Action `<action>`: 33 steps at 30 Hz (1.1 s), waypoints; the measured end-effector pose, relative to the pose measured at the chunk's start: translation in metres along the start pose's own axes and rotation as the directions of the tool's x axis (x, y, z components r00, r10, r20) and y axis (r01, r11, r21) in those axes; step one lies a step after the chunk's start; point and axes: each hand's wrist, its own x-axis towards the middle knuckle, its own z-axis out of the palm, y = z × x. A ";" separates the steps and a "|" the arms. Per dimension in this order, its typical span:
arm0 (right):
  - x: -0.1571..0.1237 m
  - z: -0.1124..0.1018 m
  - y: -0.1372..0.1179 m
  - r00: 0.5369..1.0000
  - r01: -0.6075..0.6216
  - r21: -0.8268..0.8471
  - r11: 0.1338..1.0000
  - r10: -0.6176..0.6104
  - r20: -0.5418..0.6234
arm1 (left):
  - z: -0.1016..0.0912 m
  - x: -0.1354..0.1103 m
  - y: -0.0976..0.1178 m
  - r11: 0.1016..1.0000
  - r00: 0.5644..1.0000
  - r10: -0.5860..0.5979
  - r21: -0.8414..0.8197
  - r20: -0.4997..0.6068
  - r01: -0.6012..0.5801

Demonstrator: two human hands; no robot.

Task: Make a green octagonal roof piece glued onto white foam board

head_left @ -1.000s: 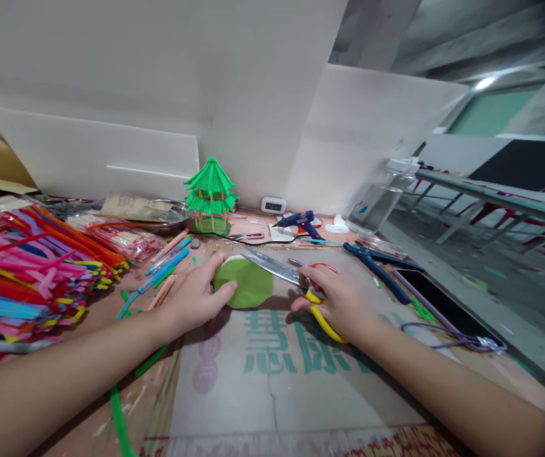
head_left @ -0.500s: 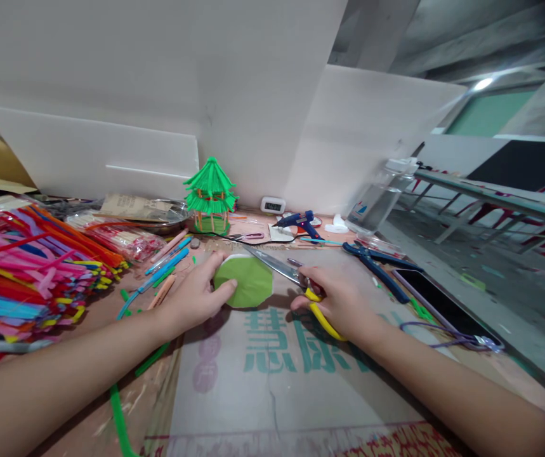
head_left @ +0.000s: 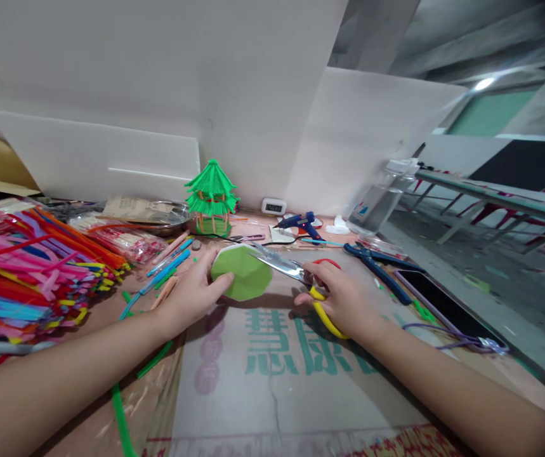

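Observation:
My left hand [head_left: 191, 293] pinches a roundish green paper piece [head_left: 243, 274] by its left edge, thumb on top, lifted a little off the cardboard sheet [head_left: 276, 381]. My right hand [head_left: 343, 298] is closed in the yellow and red handles of a pair of scissors [head_left: 295, 273]. The steel blades point left and meet the paper's upper right edge.
A thick pile of coloured pipe cleaners [head_left: 29, 266] fills the left. Behind stand a small green pagoda model [head_left: 211, 198], a metal bowl [head_left: 167, 216], a blue glue gun [head_left: 301, 223], a clock [head_left: 273, 206] and a plastic bottle [head_left: 381, 197]. Blue pliers [head_left: 381, 266] and a phone [head_left: 443, 304] lie to the right.
The green paper has been lifted and turned slightly toward the scissors. The blades have shifted up onto its upper right edge. Both hands moved a little away from me.

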 end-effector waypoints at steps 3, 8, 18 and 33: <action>-0.001 -0.001 -0.002 1.000 -0.012 -0.012 1.000 0.012 -0.005 | 0.000 0.000 -0.001 1.000 1.000 0.002 0.006 -0.004 -0.002; 0.000 -0.003 -0.003 1.000 -0.013 -0.022 1.000 0.013 0.004 | 0.000 -0.001 -0.004 0.999 1.000 0.000 -0.035 0.014 0.000; 0.001 -0.003 -0.004 1.000 0.009 -0.031 0.999 -0.009 0.006 | -0.001 -0.004 -0.005 1.000 1.000 0.009 -0.020 0.019 -0.008; -0.001 -0.002 -0.004 0.998 -0.051 0.034 0.998 0.050 0.042 | 0.001 -0.003 -0.005 0.997 1.000 -0.020 -0.079 0.019 0.022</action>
